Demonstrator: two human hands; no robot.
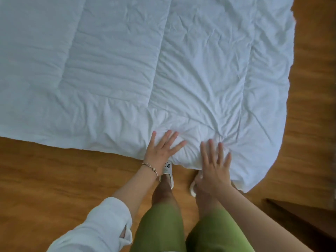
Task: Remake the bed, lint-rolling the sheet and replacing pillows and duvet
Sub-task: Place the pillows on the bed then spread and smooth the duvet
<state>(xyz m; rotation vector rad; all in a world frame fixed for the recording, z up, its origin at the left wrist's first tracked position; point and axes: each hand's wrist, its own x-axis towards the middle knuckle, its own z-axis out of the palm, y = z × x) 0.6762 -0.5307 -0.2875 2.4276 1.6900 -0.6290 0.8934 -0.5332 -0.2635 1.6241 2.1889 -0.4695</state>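
A large white quilted duvet [136, 66] lies spread out and wrinkled across the upper part of the view, its near edge hanging towards the wooden floor. My left hand [162, 149] presses flat on the duvet's near edge, fingers spread and straight, a bracelet on the wrist. My right hand [215, 164] lies just to the right of it, fingers straight and spread over the same edge, where creases gather into a pucker. No pillows or lint roller are in view.
Wooden floor [54, 179] runs along the near side and the right side of the duvet. My legs in green shorts and white clogs [167, 171] stand against the edge. A dark wooden furniture corner [305, 220] sits at bottom right.
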